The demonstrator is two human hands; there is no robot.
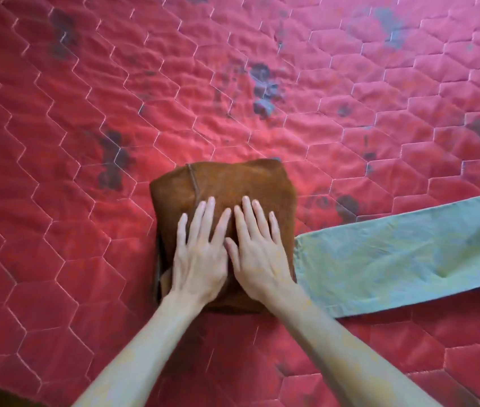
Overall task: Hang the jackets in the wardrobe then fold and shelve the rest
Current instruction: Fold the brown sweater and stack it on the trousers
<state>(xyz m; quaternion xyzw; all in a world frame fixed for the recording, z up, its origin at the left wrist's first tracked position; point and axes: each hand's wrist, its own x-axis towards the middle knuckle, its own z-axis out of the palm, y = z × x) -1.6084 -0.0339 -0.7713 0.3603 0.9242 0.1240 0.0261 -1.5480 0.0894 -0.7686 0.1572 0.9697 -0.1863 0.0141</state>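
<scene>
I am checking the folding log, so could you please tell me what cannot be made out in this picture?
Head view only.
1. Green cloth: cut off by the right edge; its kind and length are unknown.
2. Brown folded garment: near half hidden under the left hand and right hand; its kind is unclear.
3. Wardrobe and shelves: outside the frame.

Red quilted bedspread (350, 83) filling the view, pale hexagon stitching, scattered dark grey blotches, soft daylight

A brown knitted garment (227, 186), folded into a compact square, lies flat on the bed.
</scene>
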